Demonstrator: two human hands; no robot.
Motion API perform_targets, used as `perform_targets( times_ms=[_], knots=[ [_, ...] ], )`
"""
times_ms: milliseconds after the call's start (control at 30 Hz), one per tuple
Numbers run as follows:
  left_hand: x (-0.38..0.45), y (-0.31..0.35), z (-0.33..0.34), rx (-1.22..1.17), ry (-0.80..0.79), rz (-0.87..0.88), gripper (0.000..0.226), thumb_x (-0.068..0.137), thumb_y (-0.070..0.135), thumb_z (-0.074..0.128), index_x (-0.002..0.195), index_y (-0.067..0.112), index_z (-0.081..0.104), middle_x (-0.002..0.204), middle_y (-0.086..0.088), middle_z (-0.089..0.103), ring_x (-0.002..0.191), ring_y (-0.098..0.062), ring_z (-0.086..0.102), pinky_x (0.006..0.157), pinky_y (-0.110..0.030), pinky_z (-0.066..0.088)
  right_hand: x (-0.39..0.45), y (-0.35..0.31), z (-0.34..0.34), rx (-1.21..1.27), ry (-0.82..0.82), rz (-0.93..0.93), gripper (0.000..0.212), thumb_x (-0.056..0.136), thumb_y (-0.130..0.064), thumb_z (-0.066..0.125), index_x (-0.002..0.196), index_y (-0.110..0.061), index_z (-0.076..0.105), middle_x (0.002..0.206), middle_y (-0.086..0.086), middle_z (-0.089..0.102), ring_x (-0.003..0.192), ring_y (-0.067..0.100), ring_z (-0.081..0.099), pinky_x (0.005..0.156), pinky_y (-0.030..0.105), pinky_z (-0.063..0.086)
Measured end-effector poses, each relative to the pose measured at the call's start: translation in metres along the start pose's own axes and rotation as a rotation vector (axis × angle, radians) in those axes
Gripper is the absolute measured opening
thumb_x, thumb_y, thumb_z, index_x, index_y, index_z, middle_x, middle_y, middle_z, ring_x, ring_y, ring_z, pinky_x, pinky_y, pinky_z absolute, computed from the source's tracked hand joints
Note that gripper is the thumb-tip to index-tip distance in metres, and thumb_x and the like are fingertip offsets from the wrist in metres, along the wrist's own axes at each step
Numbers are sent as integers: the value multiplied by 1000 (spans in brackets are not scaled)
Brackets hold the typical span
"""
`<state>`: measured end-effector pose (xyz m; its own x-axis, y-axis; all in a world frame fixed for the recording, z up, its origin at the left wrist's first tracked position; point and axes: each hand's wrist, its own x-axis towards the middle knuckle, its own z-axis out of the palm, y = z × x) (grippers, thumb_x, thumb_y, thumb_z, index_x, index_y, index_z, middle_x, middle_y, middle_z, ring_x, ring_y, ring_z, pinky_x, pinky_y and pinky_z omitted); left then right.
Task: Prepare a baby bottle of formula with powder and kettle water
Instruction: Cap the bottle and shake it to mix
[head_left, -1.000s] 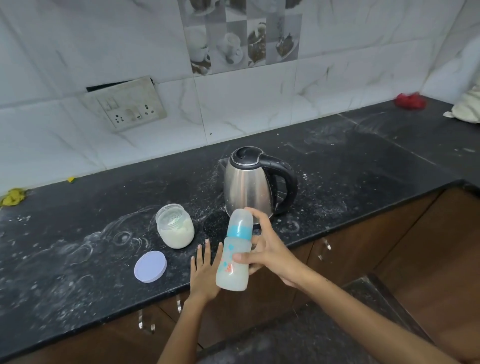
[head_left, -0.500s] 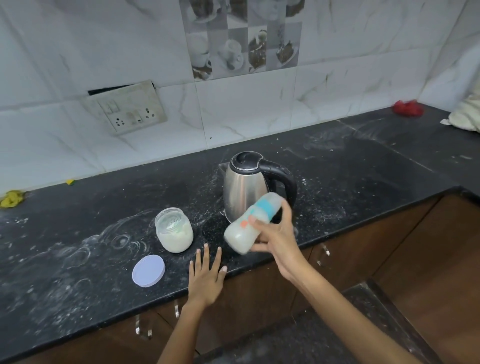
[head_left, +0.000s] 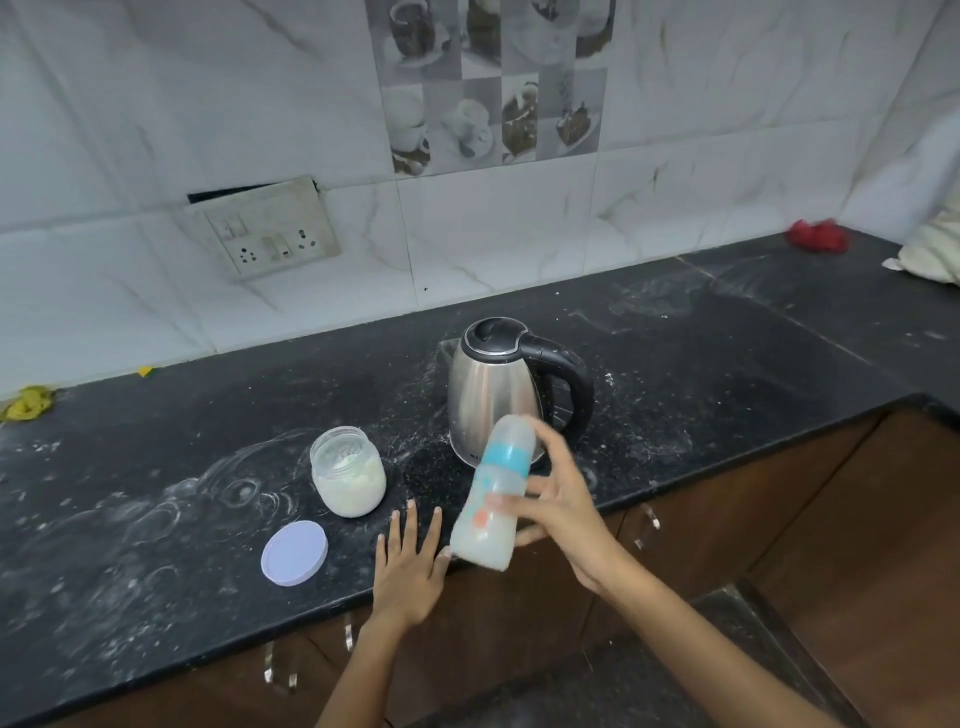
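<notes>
The counter (head_left: 727, 364) lies bare to the right of the kettle (head_left: 493, 395), as far as the red cloth (head_left: 818, 236) in the corner. Left of the jar (head_left: 348, 475) and lid (head_left: 294, 553) it is open too, only dusted with powder. Between jar and kettle runs a narrow gap. The left hand (head_left: 410, 564) lies flat on the front edge, and the bottle (head_left: 491, 499), held in the right hand (head_left: 566, 514), crowds the kettle's front.

1. Home kitchen.
2. Black stone counter (head_left: 727, 364), dusted with white powder, runs along the wall and turns at the right corner.
3. White marble-look wall tiles (head_left: 519, 234), with a patch of cup-and-cake picture tiles (head_left: 493, 83).
4. Steel electric kettle (head_left: 498, 395) near the counter's front edge.
5. Wall socket plate (head_left: 267, 231) above the counter.
6. Brown wooden cupboard doors (head_left: 701, 530) with metal handles under the front edge.
</notes>
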<state>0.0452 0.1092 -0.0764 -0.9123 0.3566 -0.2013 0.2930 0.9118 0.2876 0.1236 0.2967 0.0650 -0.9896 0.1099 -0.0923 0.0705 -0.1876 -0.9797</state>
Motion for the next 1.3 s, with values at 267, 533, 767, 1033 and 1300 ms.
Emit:
perform_targets(
  times_ms=[267, 533, 767, 1033, 1300],
  knots=[
    [2, -1, 1, 44, -5, 9, 98, 52, 71, -30, 140, 29, -24, 156, -5, -25, 142, -21, -24, 116, -45, -9, -8, 8, 5, -109, -108, 94, 89, 75, -6, 82, 136, -48, 34, 108, 11, 73, 95, 25, 73, 66, 45, 61],
    [1, -2, 2, 49, 10, -1, 113, 49, 77, -38, 147, 26, -15, 158, -5, -20, 144, -23, -21, 117, -45, -7, 5, 6, 3, -80, -30, 107, 91, 77, -9, 81, 141, -46, 29, 108, 11, 72, 95, 25, 73, 63, 44, 62],
    [1, 1, 1, 3, 26, -5, 117, 47, 78, -40, 148, 28, -10, 159, -4, -18, 146, -25, -17, 117, -44, -6, 19, -1, -8, 212, 270, 16, 88, 81, -7, 76, 146, -40, 27, 117, 9, 66, 100, 29, 71, 68, 47, 62],
    [1, 1, 1, -5, 36, -14, 119, 48, 79, -39, 148, 23, -9, 159, -4, -15, 147, -26, -15, 117, -45, -5, 12, -1, -8, 189, 237, 22, 90, 81, -7, 76, 147, -42, 26, 115, 9, 69, 99, 28, 72, 65, 42, 62],
    [1, 0, 2, 44, 22, -6, 117, 44, 77, -43, 144, 22, -18, 155, -1, -24, 146, -25, -18, 117, -45, -7, -5, 24, -2, -158, 17, 138, 87, 63, -11, 90, 134, -31, 44, 102, 2, 75, 96, 12, 71, 76, 26, 56]
  ],
)
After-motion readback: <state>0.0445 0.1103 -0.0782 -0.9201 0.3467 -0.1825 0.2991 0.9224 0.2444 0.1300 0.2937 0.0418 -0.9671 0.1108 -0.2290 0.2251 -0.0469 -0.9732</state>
